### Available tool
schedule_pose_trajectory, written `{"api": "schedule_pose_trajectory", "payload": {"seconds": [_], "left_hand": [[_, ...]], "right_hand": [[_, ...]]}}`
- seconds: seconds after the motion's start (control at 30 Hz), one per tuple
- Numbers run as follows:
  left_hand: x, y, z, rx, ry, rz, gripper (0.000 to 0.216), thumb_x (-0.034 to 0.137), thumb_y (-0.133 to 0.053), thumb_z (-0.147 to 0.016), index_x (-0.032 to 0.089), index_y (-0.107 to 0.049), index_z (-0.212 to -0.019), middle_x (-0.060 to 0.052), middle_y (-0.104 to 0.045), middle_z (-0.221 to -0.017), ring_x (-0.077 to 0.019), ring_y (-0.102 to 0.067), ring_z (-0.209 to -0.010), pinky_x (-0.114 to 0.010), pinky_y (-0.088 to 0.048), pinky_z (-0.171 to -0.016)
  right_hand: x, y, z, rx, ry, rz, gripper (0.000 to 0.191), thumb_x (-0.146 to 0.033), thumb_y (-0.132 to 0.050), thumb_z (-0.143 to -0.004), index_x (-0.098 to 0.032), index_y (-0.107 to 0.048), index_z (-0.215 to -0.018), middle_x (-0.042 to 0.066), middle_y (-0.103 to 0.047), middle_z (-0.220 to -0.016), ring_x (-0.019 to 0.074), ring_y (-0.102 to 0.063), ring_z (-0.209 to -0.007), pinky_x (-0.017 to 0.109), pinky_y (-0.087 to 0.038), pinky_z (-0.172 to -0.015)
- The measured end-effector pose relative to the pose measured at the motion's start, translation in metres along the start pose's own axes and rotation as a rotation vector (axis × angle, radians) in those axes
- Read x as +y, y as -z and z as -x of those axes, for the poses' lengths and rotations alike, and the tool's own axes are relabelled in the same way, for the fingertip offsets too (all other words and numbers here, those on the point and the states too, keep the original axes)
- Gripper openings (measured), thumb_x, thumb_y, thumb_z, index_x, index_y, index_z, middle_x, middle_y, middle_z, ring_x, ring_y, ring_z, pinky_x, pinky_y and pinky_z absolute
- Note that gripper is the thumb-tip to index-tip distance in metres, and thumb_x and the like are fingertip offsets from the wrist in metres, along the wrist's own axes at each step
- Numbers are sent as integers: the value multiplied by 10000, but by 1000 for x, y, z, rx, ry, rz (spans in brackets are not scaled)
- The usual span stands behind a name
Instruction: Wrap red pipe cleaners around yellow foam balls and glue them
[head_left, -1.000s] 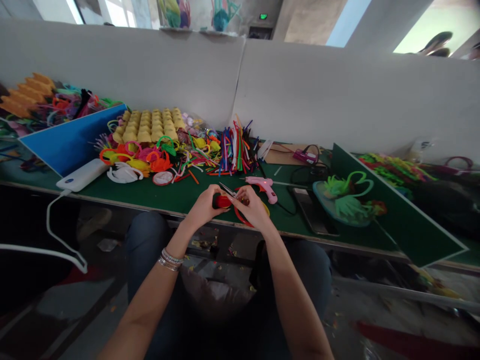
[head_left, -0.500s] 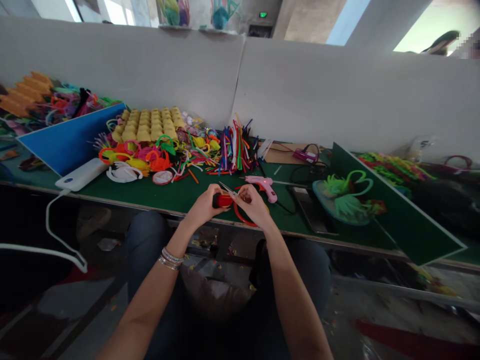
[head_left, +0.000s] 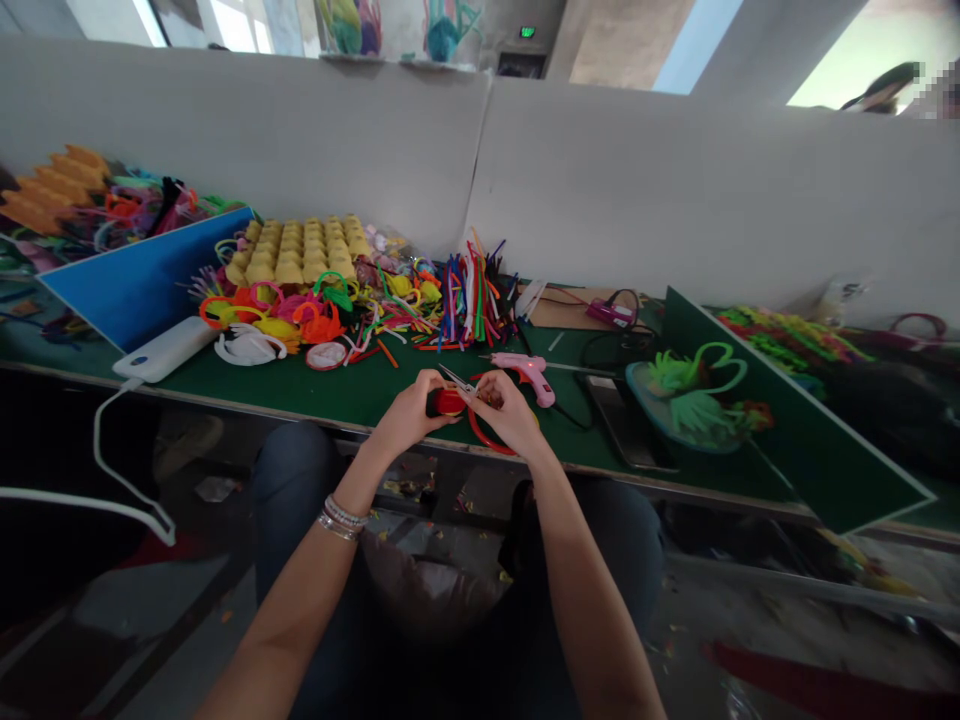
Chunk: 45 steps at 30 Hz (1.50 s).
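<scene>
Over the front edge of the green table (head_left: 337, 397), my left hand (head_left: 411, 408) is closed on a small red piece (head_left: 450, 402) with a yellowish lower edge; I cannot make out its exact kind. My right hand (head_left: 506, 408) is closed around scissors (head_left: 459, 381) with red handles, and a red loop shows below the palm. The metal blades point up and left, above the red piece and between my hands. Just behind my right hand lies a pink hot glue gun (head_left: 527, 374), its nozzle to the left.
Pipe cleaners (head_left: 472, 295) stand bundled behind my hands. A yellow egg tray (head_left: 300, 250) and bright fuzzy pieces (head_left: 300, 318) lie left, beside a white power bank (head_left: 166, 348). Rightward are a phone (head_left: 626, 425), a tray (head_left: 686, 432) with green fuzzy shapes, and a slanted green board (head_left: 795, 430).
Almost nothing differs. Both hands keep their hold on the red piece and the scissors in nearly the same place; the whole view has shifted very slightly.
</scene>
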<state>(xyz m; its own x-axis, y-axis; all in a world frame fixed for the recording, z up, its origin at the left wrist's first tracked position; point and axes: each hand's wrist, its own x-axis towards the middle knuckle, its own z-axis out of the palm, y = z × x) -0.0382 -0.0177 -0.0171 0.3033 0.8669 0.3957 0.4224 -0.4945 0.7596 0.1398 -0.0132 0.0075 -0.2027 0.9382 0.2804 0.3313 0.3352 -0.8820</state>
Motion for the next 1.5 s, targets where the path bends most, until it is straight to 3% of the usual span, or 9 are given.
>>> {"api": "schedule_pose_trajectory", "payload": {"seconds": [1.13,1.5], "left_hand": [[2,2,1,-14,7,-65,383,291,-646,-737,222,-347,-966,-95,-643,-1049,-230,-600,-1053,-389,-463,-885],[-1,1,0,-6,-23,-123,369,301,-653,-738,214,-422,-1013,-68,-629,-1034,-224,-598,-1032,-369,-460,-878]], "right_hand": [[12,6,-4,7,-31,17,334,-439,-681,-655,-210,-459,-755,-59,-418,-616,104,-387,-559,251,-282,-506],[10,6,-2,24,-25,44,351,-476,-669,-664,-214,-445,-732,-54,-431,-612,108,-393,-560,250,-300,-507]]}}
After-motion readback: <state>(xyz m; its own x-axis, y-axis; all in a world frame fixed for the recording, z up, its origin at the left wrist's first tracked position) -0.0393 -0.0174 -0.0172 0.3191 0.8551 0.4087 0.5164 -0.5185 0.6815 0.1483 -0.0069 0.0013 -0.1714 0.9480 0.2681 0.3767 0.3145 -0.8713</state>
